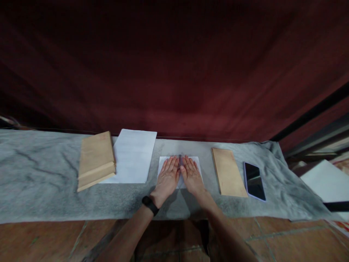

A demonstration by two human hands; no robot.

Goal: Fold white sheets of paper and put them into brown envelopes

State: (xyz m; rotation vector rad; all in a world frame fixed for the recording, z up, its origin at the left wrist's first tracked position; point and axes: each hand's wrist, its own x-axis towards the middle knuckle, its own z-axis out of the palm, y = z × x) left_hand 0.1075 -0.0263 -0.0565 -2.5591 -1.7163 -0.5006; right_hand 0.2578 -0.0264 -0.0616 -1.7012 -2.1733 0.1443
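A small white sheet of paper (196, 160) lies on the grey cloth in front of me, partly covered by both hands. My left hand (168, 176) rests flat on its left half, fingers stretched forward. On the right half, my right hand (193, 177) is laid flat too, its thumb close to the left hand. Whether the paper is folded cannot be made out under the palms. To the left is a stack of larger white paper (136, 156). A brown paper envelope stack (96, 153) overlaps its left edge. Right of my hands lies another stack of brown envelopes (229, 173).
A grey cloth (49, 174) covers the long bench or table. The smartphone (255, 181) in a purple case lies beside the right envelopes. Behind hangs a dark red curtain (174, 80). At the far right stands a white board-like object (327, 182). Tiled floor (40, 240) shows below.
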